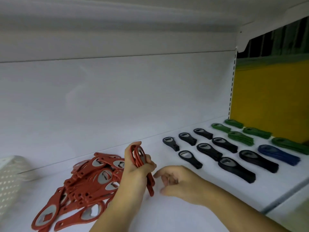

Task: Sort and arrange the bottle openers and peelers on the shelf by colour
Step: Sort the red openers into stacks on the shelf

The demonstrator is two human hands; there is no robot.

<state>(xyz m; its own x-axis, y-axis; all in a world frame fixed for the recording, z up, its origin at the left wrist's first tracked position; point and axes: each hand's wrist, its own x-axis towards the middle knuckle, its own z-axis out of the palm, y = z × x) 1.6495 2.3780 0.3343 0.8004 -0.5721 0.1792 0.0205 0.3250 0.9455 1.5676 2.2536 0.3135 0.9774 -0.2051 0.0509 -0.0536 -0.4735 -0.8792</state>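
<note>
Near the shelf's (158, 215) front left, a loose pile of red bottle openers (87, 181) lies. Just right of it the left hand (133, 171) grips an upright red bundle (139, 154). The right hand (177, 181) hangs beside it, fingers loosely curled, holding nothing. Farther right lie rows of black openers (209, 149), a blue stack (277, 154), then green stacks (240, 138) at the back right corner.

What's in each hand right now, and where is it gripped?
Left hand grips a bunch of red openers around their middles, heads up. Right hand holds nothing.
</note>
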